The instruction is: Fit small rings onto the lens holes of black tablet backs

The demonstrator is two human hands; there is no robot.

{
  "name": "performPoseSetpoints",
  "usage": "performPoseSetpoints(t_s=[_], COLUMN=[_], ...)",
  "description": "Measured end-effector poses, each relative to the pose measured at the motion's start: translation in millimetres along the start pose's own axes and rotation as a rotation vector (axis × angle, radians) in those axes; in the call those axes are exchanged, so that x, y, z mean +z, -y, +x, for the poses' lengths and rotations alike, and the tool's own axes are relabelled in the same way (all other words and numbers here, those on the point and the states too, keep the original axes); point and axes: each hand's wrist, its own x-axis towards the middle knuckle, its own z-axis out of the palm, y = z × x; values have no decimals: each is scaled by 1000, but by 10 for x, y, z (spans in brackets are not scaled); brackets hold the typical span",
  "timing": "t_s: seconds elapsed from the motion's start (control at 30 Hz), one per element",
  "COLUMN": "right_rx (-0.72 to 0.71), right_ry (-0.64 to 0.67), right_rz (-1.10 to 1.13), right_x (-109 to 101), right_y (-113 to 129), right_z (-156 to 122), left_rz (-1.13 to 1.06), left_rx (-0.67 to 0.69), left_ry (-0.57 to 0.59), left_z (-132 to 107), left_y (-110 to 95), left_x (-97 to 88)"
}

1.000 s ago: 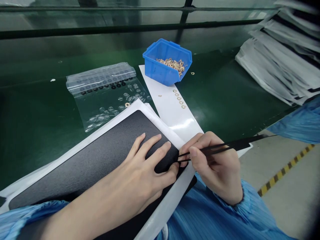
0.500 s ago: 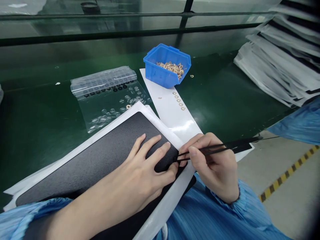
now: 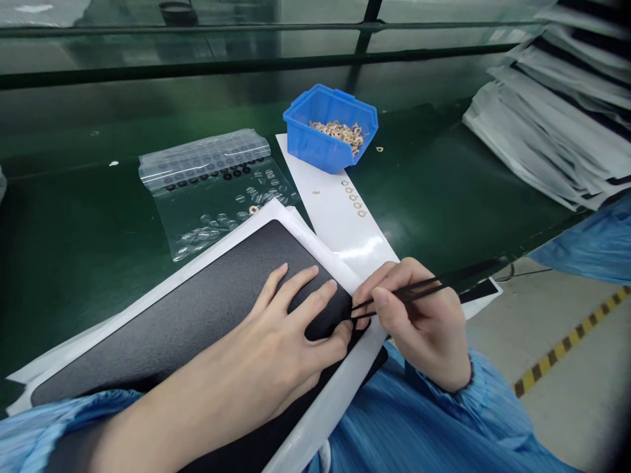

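Note:
A black textured panel [image 3: 197, 309] lies slantwise in front of me, with white sheet material [image 3: 290, 220] showing under its edges. My left hand [image 3: 296, 335] rests on the panel's right end, its fingers spread and its thumb near the corner. Held in a pinch, dark tweezers [image 3: 414, 289] are in my right hand [image 3: 419, 315]. Their tips meet the panel's right corner beside my left thumb. Whether anything small sits between the tips I cannot make out.
A blue bin [image 3: 320, 148] of small tan rings stands on a white strip [image 3: 359, 246], where several rings lie in a row. Left of it is a clear film sheet [image 3: 182, 217] with black rings and clear discs. Sheets in white wrapping [image 3: 542, 131] are piled at right.
My right hand and the tweezers have shifted very slightly, and the tweezers' rear end has swung a little. My left hand and the panel stay in place.

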Motion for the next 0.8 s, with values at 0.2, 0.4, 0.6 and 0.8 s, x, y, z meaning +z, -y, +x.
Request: performPoseSetpoints(t_s=[0.2,0.4,0.6,0.8], right_rx=[-61,-91,-101,-114], right_ry=[2,47,53,22], right_rz=[58,31,15,63], right_x=[-72,-92,-82,-69], right_y=[-63,-72,-79,-105], right_z=[-25,-19,-21,-28], left_rz=[-16,-18,-25,-12], left_rx=[-1,-5,-6,-3], left_ry=[25,28,30,37], left_z=[8,-9,3,-2], left_y=[6,10,6,1], left_x=[-7,7,5,-5])
